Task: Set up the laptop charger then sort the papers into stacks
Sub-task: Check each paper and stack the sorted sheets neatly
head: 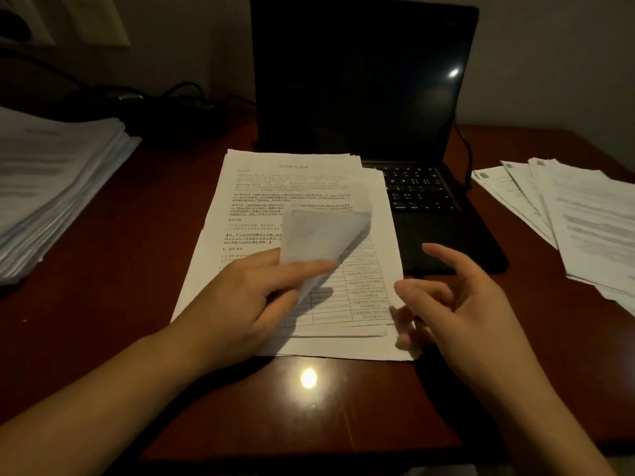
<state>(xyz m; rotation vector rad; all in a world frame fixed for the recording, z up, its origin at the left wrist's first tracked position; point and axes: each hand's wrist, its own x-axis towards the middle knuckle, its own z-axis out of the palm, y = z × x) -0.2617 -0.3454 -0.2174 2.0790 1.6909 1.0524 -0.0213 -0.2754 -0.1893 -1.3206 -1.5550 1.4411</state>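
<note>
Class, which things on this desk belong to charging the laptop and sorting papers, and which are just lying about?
Job: laptop; black cable at its right side; middle papers, top sheet pinched by the left hand; thick stack, left; fanned papers, right.
Lying about: wall plates; black tangle at the back, purpose unclear.

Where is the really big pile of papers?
In the head view, the thick paper stack sits at the far left, left of the open laptop and in front of the black cables.
</note>
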